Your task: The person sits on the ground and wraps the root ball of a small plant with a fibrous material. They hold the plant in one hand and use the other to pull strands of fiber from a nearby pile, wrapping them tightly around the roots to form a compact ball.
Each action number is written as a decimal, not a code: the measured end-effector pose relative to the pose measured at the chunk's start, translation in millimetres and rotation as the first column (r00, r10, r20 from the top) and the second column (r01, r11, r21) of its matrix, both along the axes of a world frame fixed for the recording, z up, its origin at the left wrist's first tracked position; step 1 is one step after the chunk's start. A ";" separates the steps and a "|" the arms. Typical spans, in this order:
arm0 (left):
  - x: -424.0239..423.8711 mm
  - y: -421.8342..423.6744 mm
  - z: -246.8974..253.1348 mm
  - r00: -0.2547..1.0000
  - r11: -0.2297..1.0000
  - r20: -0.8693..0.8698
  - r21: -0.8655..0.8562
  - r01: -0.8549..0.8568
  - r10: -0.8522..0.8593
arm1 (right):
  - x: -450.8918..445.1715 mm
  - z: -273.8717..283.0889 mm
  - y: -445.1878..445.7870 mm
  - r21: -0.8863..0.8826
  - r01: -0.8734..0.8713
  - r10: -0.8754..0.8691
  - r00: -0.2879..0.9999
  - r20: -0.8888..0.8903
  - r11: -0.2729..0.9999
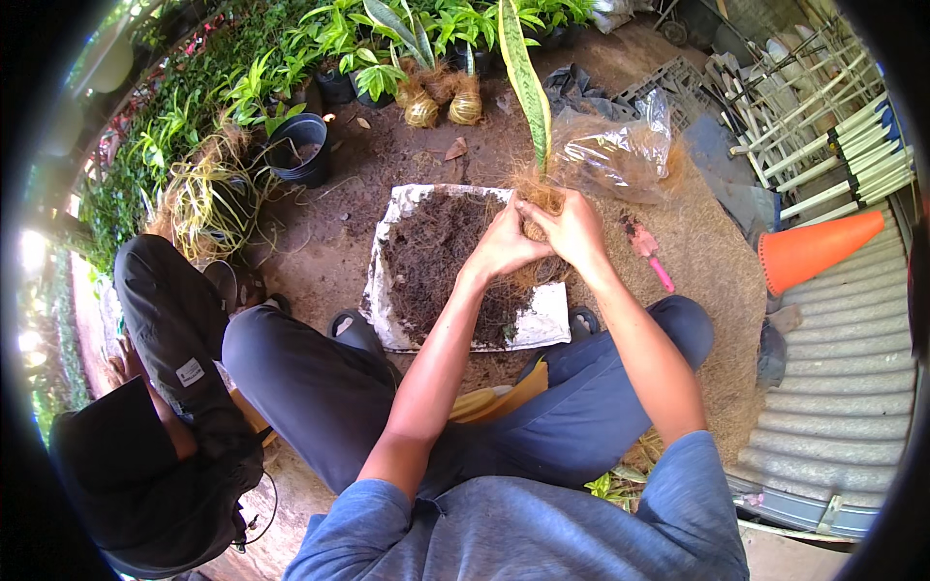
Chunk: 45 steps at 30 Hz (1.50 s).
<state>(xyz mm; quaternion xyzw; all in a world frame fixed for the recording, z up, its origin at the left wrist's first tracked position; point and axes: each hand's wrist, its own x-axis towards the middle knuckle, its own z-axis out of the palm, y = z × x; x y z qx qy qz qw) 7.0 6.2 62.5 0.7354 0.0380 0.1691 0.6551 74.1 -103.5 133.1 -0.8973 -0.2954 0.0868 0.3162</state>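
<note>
Both my hands wrap a fibre-covered root ball [541,194] at the base of a snake plant [527,87], whose long yellow-edged leaf stands up from it. My left hand [508,243] grips the ball from the left, and my right hand [575,225] presses on it from the right, its thumb across the brown fibre. Beneath them a white sack [548,312] lies flat on the ground, heaped with dark soil and fibre [443,269]. A small trowel with a pink handle [661,274] rests on the ground to the right of my right hand.
A black plastic pot [301,156] stands left of the sack. Wrapped snake plants [421,109] sit beyond it. A clear plastic bag [617,156] of fibre lies at the upper right, an orange cone [817,250] at the far right. Another person [152,465] sits at my left beside yellowish strips [211,210].
</note>
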 end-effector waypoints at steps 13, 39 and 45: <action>5.6 -1.0 -16.0 0.981 0.946 -0.164 -0.286 -0.152 0.107 | -27.2 8.3 28.8 -0.326 0.025 0.002 0.997 0.082 0.945; -7.7 17.4 15.2 0.991 0.452 0.057 -0.892 -0.003 0.119 | -16.5 -35.5 -4.1 0.437 -0.015 0.097 0.982 -0.165 0.899; 2.2 18.6 0.5 0.961 0.266 -0.273 -0.925 -0.272 0.033 | -3.7 -24.8 0.6 0.230 0.072 0.023 0.923 -0.384 0.970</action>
